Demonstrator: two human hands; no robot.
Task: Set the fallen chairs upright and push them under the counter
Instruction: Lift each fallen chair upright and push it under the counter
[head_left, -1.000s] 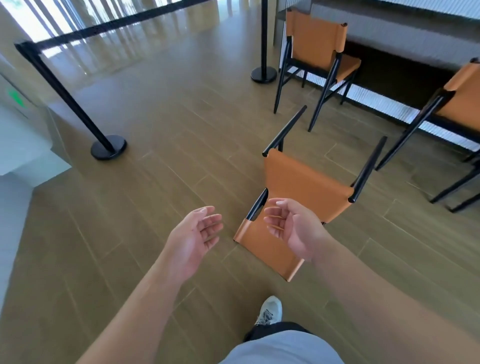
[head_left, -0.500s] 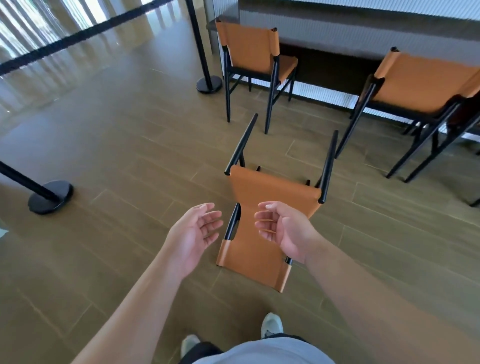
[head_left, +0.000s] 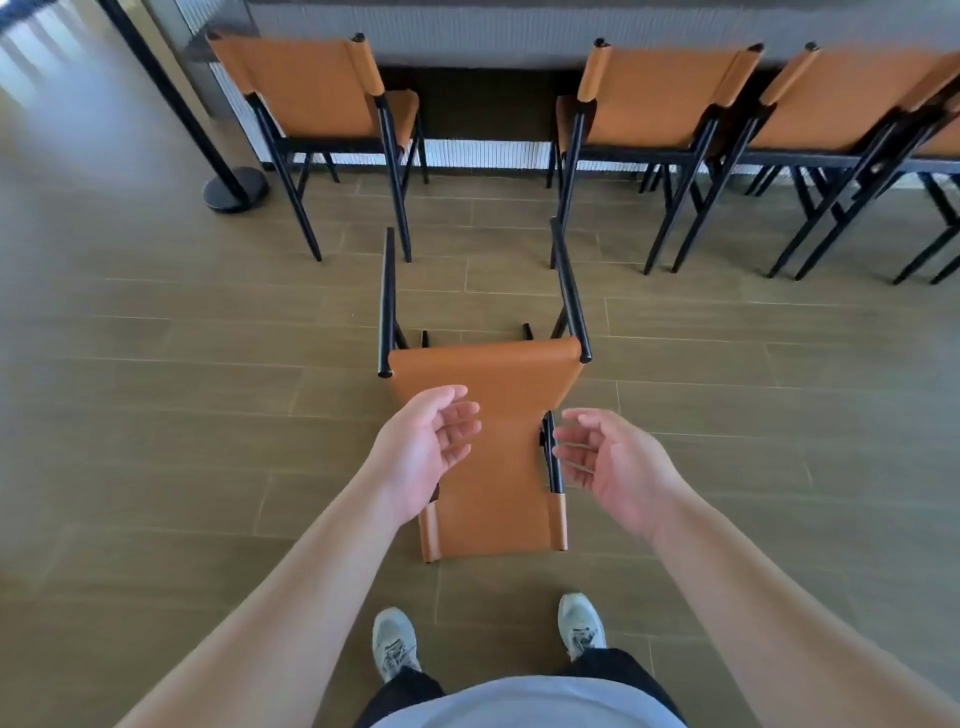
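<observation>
Both grips are loose and holding nothing: left hand (head_left: 426, 447) covers the fallen chair (head_left: 493, 467)'s left edge, right hand (head_left: 613, 462) hangs beside it. The chair lies on the floor (head_left: 156, 415), legs toward the desk (head_left: 467, 31); upright chairs (head_left: 311, 88) there, the rightmost cut off.

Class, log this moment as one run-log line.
stage: reaching | left hand: open, empty | right hand: open, empty | fallen chair: on floor, ungripped

One fallen chair (head_left: 488, 447) — three upright chairs (head_left: 317, 93) (head_left: 660, 96) (head_left: 841, 98), two hands (head_left: 423, 449) (head_left: 618, 465).
</observation>
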